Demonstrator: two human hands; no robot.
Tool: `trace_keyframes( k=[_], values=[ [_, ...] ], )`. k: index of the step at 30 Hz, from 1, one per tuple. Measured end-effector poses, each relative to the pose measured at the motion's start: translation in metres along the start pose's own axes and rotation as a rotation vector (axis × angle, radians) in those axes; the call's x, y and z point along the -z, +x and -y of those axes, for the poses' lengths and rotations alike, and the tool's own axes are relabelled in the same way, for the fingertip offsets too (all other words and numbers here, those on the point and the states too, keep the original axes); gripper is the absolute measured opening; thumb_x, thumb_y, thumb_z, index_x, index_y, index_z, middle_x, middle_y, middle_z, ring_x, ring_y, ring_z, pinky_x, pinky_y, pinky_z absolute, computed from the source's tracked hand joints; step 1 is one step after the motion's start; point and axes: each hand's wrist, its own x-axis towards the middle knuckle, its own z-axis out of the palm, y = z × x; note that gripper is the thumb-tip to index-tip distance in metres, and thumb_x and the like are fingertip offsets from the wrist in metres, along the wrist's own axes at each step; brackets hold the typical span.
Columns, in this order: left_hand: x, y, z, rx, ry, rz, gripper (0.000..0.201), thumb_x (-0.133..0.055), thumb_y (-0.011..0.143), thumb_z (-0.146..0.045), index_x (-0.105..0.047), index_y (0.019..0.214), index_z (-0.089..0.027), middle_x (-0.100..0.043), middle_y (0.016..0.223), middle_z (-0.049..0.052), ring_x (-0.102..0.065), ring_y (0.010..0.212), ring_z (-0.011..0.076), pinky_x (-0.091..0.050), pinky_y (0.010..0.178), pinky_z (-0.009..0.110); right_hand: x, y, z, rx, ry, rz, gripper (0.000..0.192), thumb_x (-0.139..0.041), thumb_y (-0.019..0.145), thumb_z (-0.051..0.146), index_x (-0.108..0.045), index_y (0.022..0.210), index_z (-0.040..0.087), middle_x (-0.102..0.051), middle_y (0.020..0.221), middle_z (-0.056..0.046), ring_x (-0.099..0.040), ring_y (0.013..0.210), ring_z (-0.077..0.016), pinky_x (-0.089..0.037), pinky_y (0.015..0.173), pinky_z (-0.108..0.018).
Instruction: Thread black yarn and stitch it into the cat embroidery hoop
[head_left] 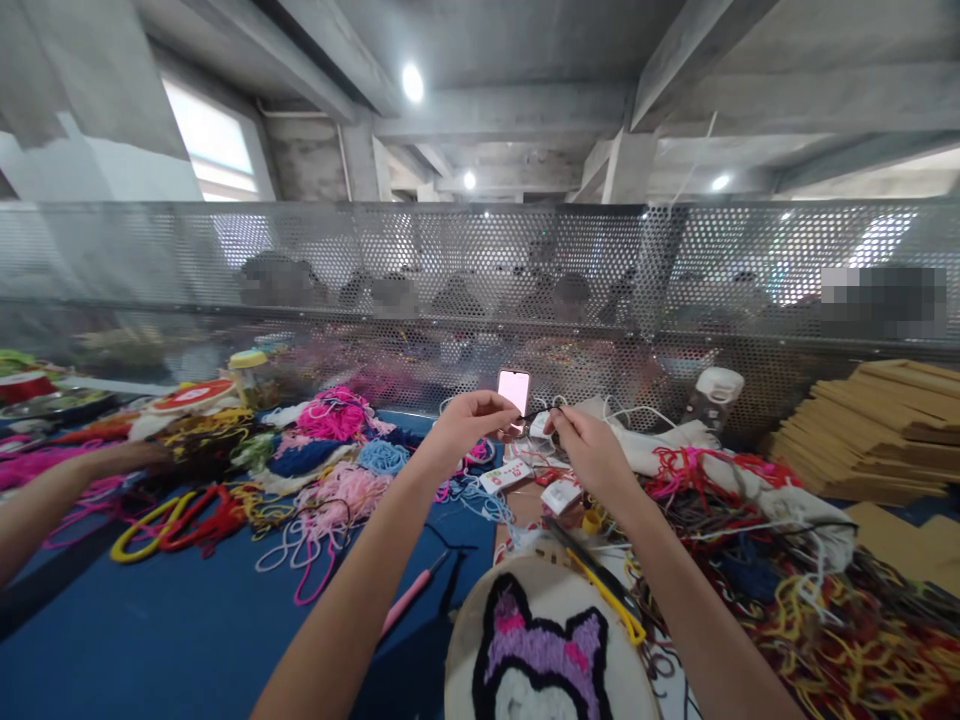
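Note:
My left hand (469,425) and my right hand (589,445) are raised over the blue table (150,640), fingertips almost meeting. Between them they pinch a thin dark strand of yarn (534,412). Below my forearms lies a round embroidery hoop (540,650) with a tufted purple, black and white cat-eared figure. A pink-handled punch needle (409,600) rests on the table left of the hoop. A phone (514,388) with a pink lit screen stands just behind my hands.
Heaps of coloured yarn (330,450) cover the table left and right (825,600). Another person's arm (52,500) reaches in at left. Stacked cardboard (877,420) sits at right. A perforated metal screen (480,290) closes off the back, with people behind it.

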Motion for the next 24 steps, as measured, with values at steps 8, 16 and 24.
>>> trace_keyframes(
  k=[8, 16, 24],
  values=[
    [0.001, 0.000, -0.002, -0.159, 0.170, -0.097, 0.006, -0.062, 0.072, -0.019, -0.065, 0.070, -0.015, -0.064, 0.064, 0.003, -0.061, 0.061, 0.0121, -0.048, 0.058, 0.023, -0.001, 0.000, 0.006, -0.111, 0.382, 0.210, 0.034, -0.037, 0.085, 0.043, -0.054, 0.069, 0.018, -0.036, 0.045, 0.006, -0.033, 0.041, -0.0099, -0.025, 0.043, -0.023],
    [0.000, -0.013, -0.016, -0.225, 0.258, -0.052, 0.009, -0.060, 0.074, -0.018, -0.066, 0.067, -0.017, -0.063, 0.060, 0.003, -0.058, 0.056, 0.0108, -0.047, 0.056, 0.021, 0.008, -0.001, 0.003, -0.010, 0.253, 0.184, 0.029, -0.043, 0.085, 0.035, -0.066, 0.083, 0.017, -0.064, 0.075, -0.004, -0.057, 0.073, -0.0165, -0.042, 0.068, -0.029],
    [-0.001, -0.023, -0.030, -0.165, 0.185, -0.103, 0.008, -0.061, 0.074, -0.019, -0.063, 0.068, -0.016, -0.063, 0.057, 0.004, -0.062, 0.051, 0.0128, -0.048, 0.051, 0.022, 0.044, -0.008, -0.013, 0.110, 0.023, 0.438, 0.034, -0.056, 0.078, 0.030, -0.061, 0.112, 0.028, -0.057, 0.122, -0.005, -0.051, 0.111, -0.0238, -0.037, 0.093, -0.039]
  ],
)
